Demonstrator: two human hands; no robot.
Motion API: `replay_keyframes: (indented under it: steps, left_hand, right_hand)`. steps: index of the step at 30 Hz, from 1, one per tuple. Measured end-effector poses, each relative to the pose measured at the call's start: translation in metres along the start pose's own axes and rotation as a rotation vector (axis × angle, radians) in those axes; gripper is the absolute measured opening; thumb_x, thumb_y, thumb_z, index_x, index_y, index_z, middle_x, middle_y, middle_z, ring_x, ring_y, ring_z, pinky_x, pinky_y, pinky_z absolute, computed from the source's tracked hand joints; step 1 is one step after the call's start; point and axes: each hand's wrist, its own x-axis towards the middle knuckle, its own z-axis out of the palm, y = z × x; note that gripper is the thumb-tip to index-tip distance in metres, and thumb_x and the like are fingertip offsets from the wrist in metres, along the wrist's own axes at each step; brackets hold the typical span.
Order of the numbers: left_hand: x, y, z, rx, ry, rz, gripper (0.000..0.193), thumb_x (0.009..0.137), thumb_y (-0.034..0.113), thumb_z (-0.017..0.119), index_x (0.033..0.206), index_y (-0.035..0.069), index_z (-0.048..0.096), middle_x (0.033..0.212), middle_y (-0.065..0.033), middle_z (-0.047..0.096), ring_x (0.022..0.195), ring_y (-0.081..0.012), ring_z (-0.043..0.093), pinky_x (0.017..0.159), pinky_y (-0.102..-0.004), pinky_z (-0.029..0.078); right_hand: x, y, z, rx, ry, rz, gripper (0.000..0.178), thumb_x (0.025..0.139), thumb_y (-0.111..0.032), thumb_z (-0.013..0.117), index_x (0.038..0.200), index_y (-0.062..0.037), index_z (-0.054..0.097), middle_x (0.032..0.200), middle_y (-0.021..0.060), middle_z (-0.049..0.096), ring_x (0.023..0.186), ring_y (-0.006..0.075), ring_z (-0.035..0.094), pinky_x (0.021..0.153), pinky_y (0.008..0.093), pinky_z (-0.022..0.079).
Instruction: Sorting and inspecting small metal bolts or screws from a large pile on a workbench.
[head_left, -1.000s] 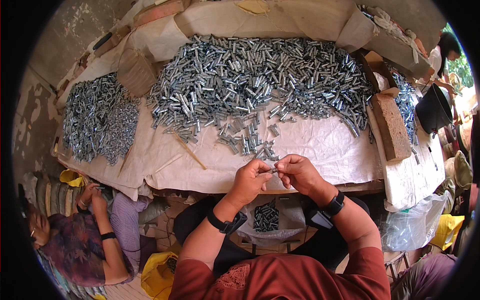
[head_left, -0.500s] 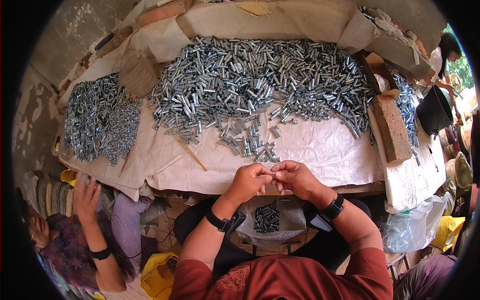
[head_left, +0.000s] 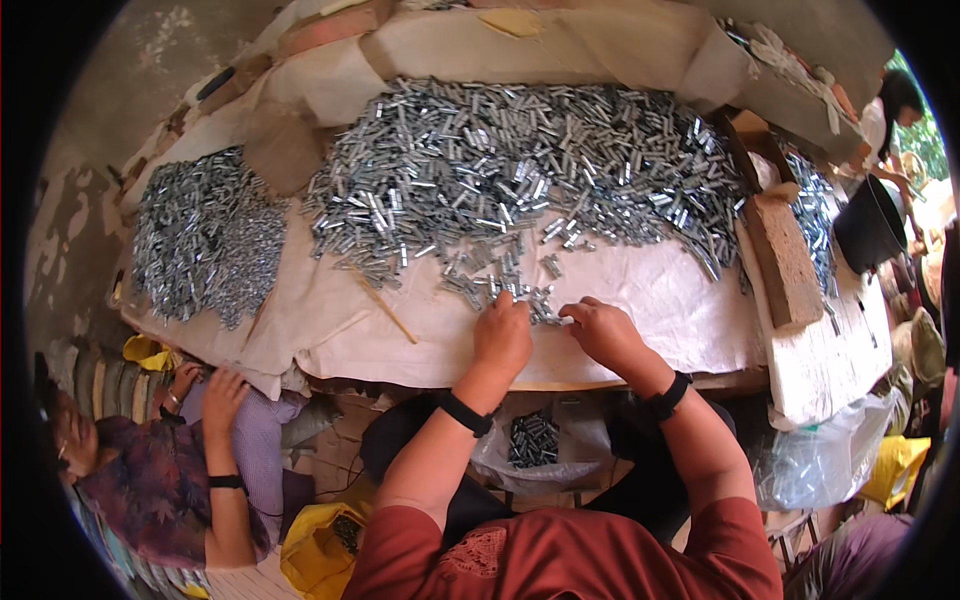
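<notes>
My left hand (head_left: 502, 335) is at the near edge of a small cluster of short silvery metal tubes (head_left: 478, 283), its fingers bent and closed among the pieces. To its right, my right hand (head_left: 604, 334) is held with thumb and fingers pinched together just beside a few loose tubes (head_left: 544, 303). Whatever either hand has between its fingertips is too small or hidden to make out. A large heap of the same tubes (head_left: 520, 160) spreads behind the cluster, on a pale cloth (head_left: 650, 290). Below my hands, a plastic-lined box (head_left: 585, 440) holds dark metal pieces (head_left: 534, 438).
A second heap (head_left: 205, 240) lies at the left, a thin stick (head_left: 385, 308) near it. A brick (head_left: 783, 262) and a black bucket (head_left: 870, 222) are at right. A co-worker (head_left: 160, 480) sits at left by a yellow bag (head_left: 312, 550); another person (head_left: 885, 115) is at far right.
My hands have parted from each other and moved forward onto the cloth, the left one reaching the small cluster. The co-worker's raised hand has come down to the lap.
</notes>
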Motion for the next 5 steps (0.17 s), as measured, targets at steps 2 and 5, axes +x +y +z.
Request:
replay_keyframes:
  steps: [2,5]
  left_hand:
    - [-0.007,-0.02,0.024,-0.053,0.084,-0.067,0.015,0.083,0.013,0.049,0.08,0.0,0.057,0.079,-0.0204,0.056,0.071,-0.0364,0.058,0.065,-0.0473,0.046]
    - [-0.005,-0.043,0.015,-0.067,0.097,-0.147,0.025,0.088,0.022,0.045,0.085,0.0,0.056,0.083,-0.0229,0.06,0.07,-0.0388,0.059,0.067,-0.0522,0.045]
  right_hand:
    - [0.005,-0.002,0.013,-0.082,-0.083,-0.045,0.013,0.079,-0.014,0.06,0.088,-0.006,0.063,0.078,0.0116,0.06,0.068,0.0298,0.061,0.062,0.0401,0.049]
    - [0.029,-0.006,0.033,-0.21,-0.276,0.074,0.016,0.078,-0.015,0.061,0.092,-0.009,0.065,0.087,0.0101,0.062,0.074,0.0287,0.062,0.069,0.0409,0.049]
